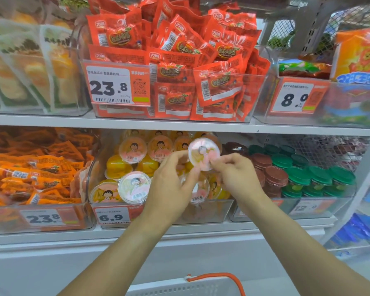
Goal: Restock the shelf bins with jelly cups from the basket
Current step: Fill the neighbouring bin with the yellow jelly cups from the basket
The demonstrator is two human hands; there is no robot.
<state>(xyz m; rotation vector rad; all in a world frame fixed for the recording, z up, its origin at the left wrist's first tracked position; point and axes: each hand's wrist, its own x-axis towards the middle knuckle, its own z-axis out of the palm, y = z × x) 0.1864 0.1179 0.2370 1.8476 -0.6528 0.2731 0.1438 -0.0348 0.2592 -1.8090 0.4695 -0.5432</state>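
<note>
From the head camera, both hands were raised in front of the lower shelf, meeting over the middle clear bin [209,210]. The left hand [171,184] and the right hand [237,178] together held one pink-lidded jelly cup [203,153], its lid tilted toward the camera; the left thumb and forefinger pinched its lower left rim, and the right fingertips pinched its lower right edge. The cup hung above the far right part of that bin, just in front of the row of jelly cups with cartoon lids [145,148] stacked at the back. Nearer the front of the same bin lay another pink-lidded cup [134,186] beside yellow cups [118,167], above a price tag reading 6.9 [111,216]. To the left stood a bin of orange snack packets [30,171]; to the right, a bin of brown-lidded and green-lidded jars [303,174]. On the upper shelf a bin piled with red packets [179,60] carried a tag reading 23.8 [109,86]. At the near bottom edge, the white basket [179,287] with an orange handle [226,276] showed partly; its contents could not be seen.
</note>
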